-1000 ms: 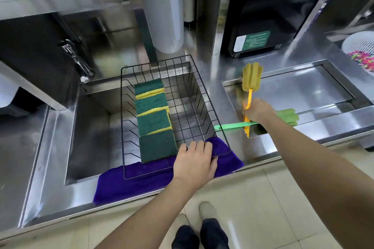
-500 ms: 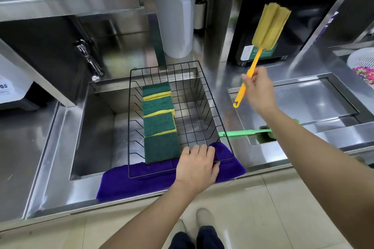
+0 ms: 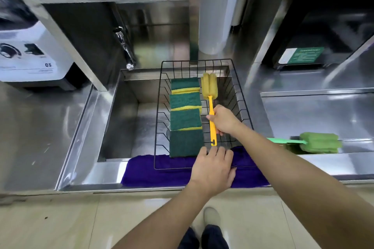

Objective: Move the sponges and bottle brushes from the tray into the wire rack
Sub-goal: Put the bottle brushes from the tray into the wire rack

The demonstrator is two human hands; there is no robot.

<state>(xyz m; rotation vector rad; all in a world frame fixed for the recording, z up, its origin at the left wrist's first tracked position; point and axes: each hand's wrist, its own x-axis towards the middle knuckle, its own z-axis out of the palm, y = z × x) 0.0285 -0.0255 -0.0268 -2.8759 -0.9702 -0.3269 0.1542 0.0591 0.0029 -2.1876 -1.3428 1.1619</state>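
Note:
A black wire rack (image 3: 245, 111) sits over the sink, its near end on a purple cloth (image 3: 162, 174). Several green and yellow sponges (image 3: 185, 115) stand in a row along the rack's left side. My right hand (image 3: 224, 120) grips the orange handle of a yellow bottle brush (image 3: 209, 89), which lies inside the rack just right of the sponges, foam head toward the far end. My left hand (image 3: 212, 166) rests on the rack's near rim, fingers curled over the wire. A green bottle brush (image 3: 318, 142) lies in the steel tray (image 3: 315, 111) at the right.
A faucet (image 3: 125, 48) hangs over the sink's far left corner. A white cylinder (image 3: 215, 16) stands behind the rack. A white appliance (image 3: 26, 54) sits at the far left, a dark machine (image 3: 323, 32) at the far right. My feet (image 3: 204, 234) show below the counter edge.
My right hand has brought the yellow brush from high above the tray leftward and down into the rack beside the sponges. My left hand has stayed on the rack's rim. The camera shifted left.

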